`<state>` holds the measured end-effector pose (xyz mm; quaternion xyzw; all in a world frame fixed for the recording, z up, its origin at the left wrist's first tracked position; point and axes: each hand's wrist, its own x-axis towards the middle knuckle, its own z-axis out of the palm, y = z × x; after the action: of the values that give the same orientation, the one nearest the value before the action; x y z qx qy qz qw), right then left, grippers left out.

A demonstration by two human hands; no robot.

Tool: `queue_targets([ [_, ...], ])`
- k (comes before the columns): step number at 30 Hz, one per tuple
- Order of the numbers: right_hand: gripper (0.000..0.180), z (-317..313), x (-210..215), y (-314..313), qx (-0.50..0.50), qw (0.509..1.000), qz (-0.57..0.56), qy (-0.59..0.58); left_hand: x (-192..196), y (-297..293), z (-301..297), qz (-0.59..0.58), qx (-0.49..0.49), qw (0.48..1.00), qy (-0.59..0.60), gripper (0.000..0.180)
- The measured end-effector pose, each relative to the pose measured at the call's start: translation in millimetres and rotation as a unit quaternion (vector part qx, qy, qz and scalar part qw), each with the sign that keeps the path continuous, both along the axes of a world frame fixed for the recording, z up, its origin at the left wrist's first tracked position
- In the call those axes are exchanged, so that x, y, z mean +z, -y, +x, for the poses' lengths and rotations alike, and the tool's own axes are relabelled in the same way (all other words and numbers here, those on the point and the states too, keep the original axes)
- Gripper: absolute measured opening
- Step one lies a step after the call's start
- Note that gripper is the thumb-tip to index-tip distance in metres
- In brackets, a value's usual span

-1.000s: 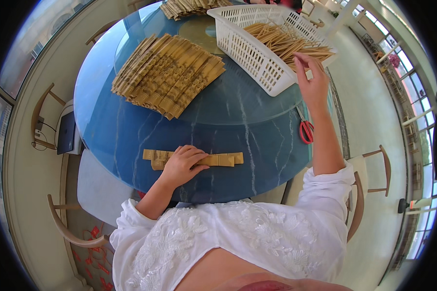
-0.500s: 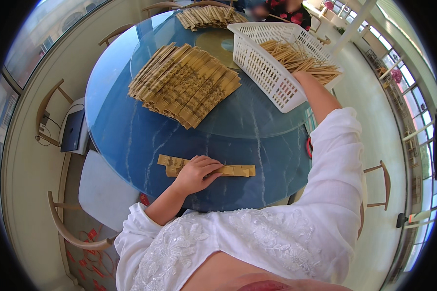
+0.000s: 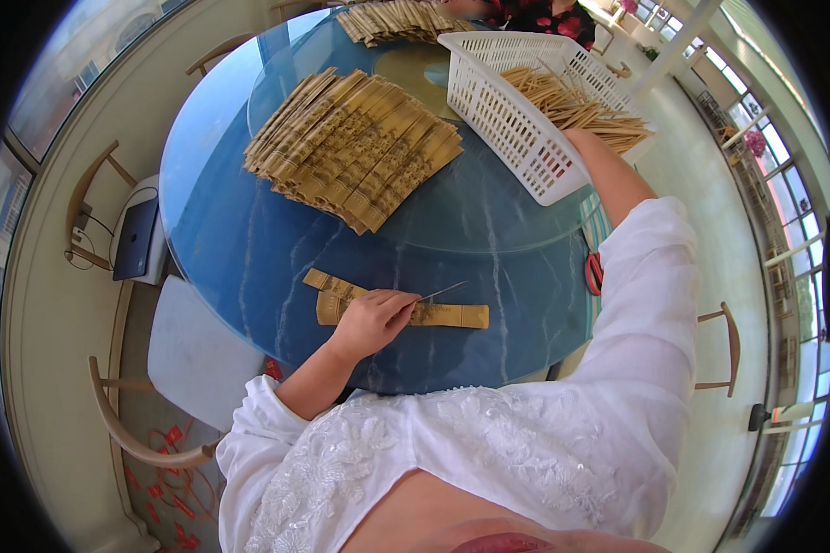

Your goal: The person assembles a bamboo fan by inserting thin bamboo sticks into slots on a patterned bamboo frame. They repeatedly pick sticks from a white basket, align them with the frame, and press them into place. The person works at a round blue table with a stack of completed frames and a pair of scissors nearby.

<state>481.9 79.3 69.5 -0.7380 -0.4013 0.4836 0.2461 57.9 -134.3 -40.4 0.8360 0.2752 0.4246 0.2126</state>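
My left hand lies on the table over gold pleated paper with dark printing, perhaps a fan leaf. Its fingers pinch a thin, pointed metal tool that juts out to the right. Left of the hand, two ends of the paper spread apart, the upper one tilted. My right forearm reaches over the near right side of a white slatted plastic basket. The basket holds a heap of thin wooden sticks. Its wall hides my right hand, fingers included.
A large stack of gold pleated papers lies on the blue round table. More pleated papers lie at the far side, near another person in dark floral clothing. Red-handled scissors lie right. A laptop sits left.
The thin metal tool now shows sticking out from my left fingers. The gold paper's left ends have spread further apart. My right arm stays reaching into the basket.
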Motion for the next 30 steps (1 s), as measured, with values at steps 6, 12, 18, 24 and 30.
queue_targets([
  [6, 0.030, -12, 16, 22, -0.033, 0.997, 0.051, -0.044, 4, 1, -3, 0.009, 0.036, 0.999, 0.018, 0.016],
  [12, 0.024, 20, -4, -28, -0.036, 0.991, 0.004, 0.126, 7, -2, 2, 0.020, 0.021, 1.000, 0.009, 0.016],
  [18, 0.015, -13, 67, -3, 0.117, 0.943, -0.089, 0.299, -1, -2, -4, 0.051, 0.053, 0.997, 0.007, 0.016],
  [24, 0.011, -9, 166, 78, 0.145, 0.938, -0.065, 0.307, 3, 2, -2, 0.065, 0.060, 0.996, 0.028, 0.014],
  [30, 0.044, -9, 179, 202, 0.096, 0.953, 0.217, 0.190, 7, 14, 0, 0.086, 0.097, 0.991, 0.032, 0.016],
])
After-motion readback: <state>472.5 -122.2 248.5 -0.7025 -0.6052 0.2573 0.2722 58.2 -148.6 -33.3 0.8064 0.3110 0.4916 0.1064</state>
